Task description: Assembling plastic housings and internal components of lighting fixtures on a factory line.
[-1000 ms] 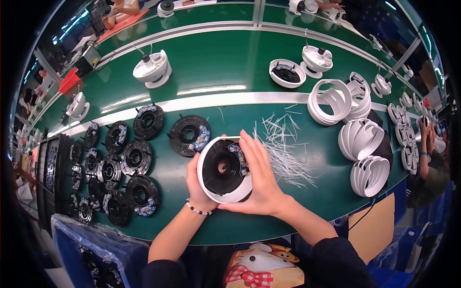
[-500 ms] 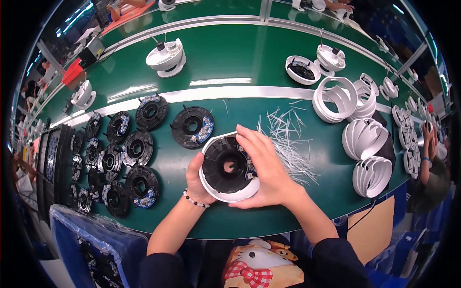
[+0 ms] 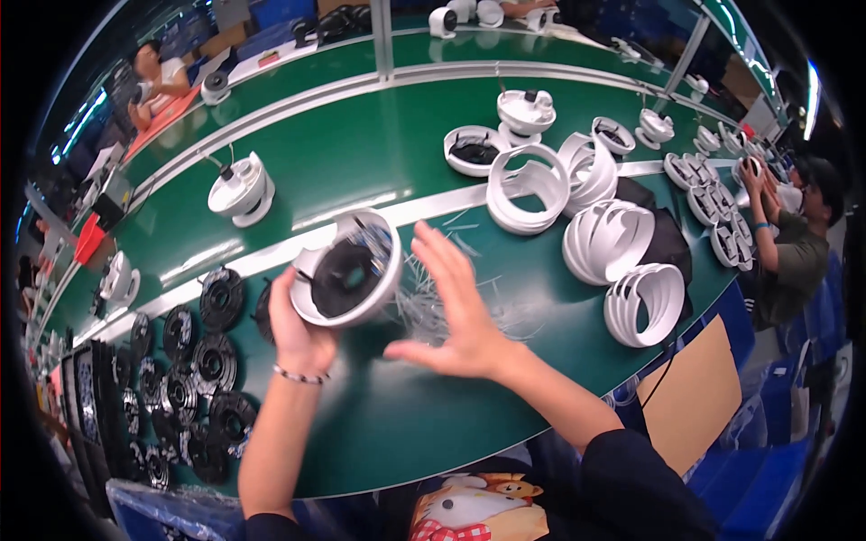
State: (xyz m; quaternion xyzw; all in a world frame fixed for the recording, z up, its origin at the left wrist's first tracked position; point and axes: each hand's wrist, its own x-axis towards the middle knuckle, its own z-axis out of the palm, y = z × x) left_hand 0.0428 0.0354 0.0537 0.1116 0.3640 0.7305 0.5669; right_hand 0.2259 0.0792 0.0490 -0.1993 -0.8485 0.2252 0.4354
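Note:
My left hand (image 3: 302, 329) grips a white round housing (image 3: 389, 288) by its left lower side, lifted above the table and tilted. Inside that housing sits a black disc (image 3: 336, 287) with a hole in its middle; a small circuit board (image 3: 372, 242) shows at its upper right. My right hand (image 3: 465, 325) is open just right of the housing, fingers spread, touching nothing. Below and between the hands lie loose thin white strips (image 3: 424, 307) on the green table.
Several black discs with boards (image 3: 215, 361) lie at the left beside a black tray (image 3: 86, 397). Stacked white rings (image 3: 528, 189) stand at the right. White units on stands (image 3: 242, 189) sit along the back strip (image 3: 433, 99). A co-worker (image 3: 798, 239) works at far right.
My right hand has let go of the housing and opened. The left hand has carried it up and tilted it. The whole view has swung to the right.

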